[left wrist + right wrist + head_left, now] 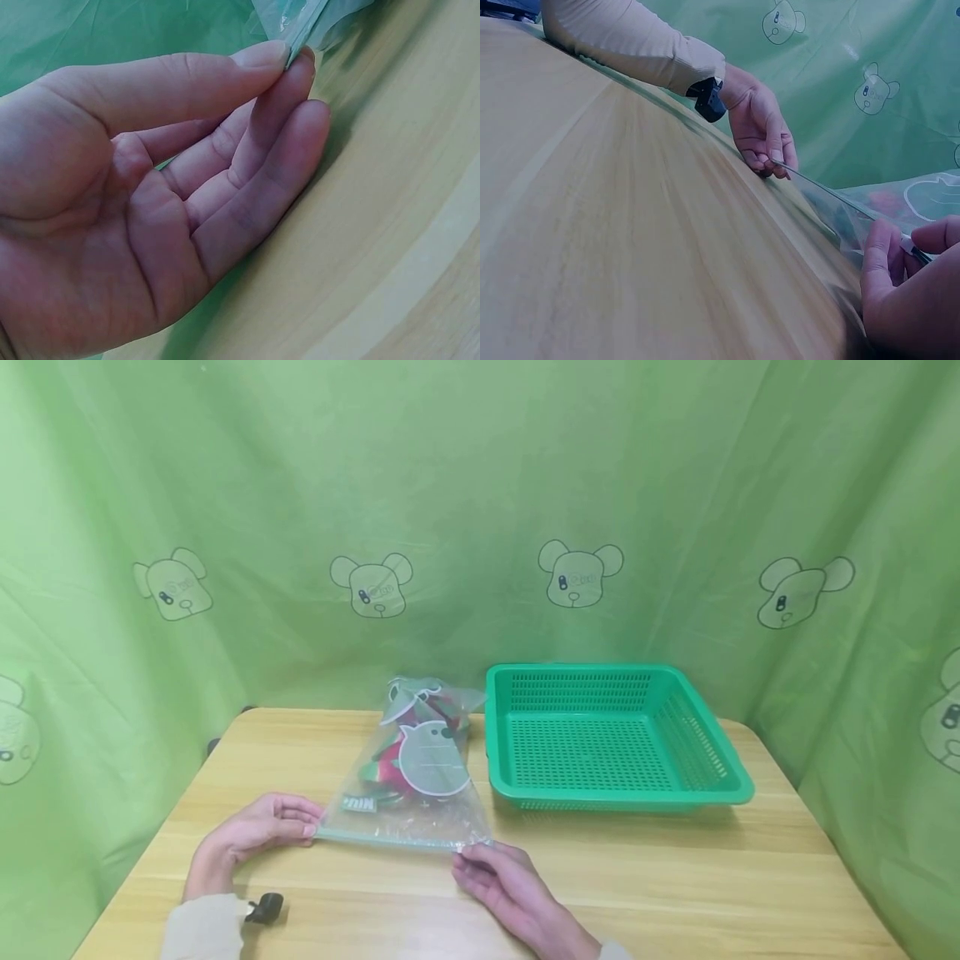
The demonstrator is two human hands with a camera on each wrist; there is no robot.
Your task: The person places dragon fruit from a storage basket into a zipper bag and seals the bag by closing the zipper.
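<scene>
A clear zip bag [442, 814] with a white printed figure lies on the table, its zip edge toward me. Red and green items [390, 768] show through the plastic; their kind is hard to tell. My left hand [262, 827] pinches the left corner of the zip edge between thumb and fingers, as the left wrist view also shows. At the right end of that edge, my right hand [510, 889] pinches the small white slider [907, 244]. The zip edge [825, 187] runs taut between both hands in the right wrist view.
A green perforated plastic basket [600, 797] stands right of the bag at the back of the wooden table [675, 885]. Green curtains [480, 485] with printed bear heads hang behind and at both sides. A black device [266, 908] sits at the left wrist.
</scene>
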